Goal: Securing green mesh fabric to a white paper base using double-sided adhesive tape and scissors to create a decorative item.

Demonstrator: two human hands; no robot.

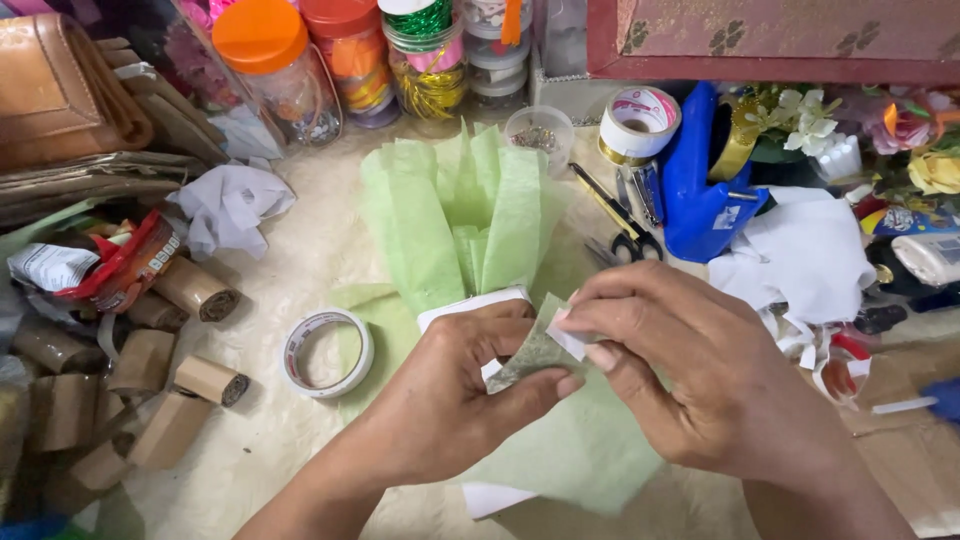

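Cluttered craft table (300,260): pale-green gathered tissue paper (450,215), pinched.

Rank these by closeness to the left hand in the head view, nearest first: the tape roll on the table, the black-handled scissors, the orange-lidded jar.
From the left hand:
1. Tape roll, just to its left on the table.
2. Black-handled scissors, up and to the right, beside the green tissue paper.
3. Orange-lidded jar, at the far back left.

Cream table (300,250) bears tape roll (327,352), cardboard tubes (195,290), scissors (620,225), jars (275,65)
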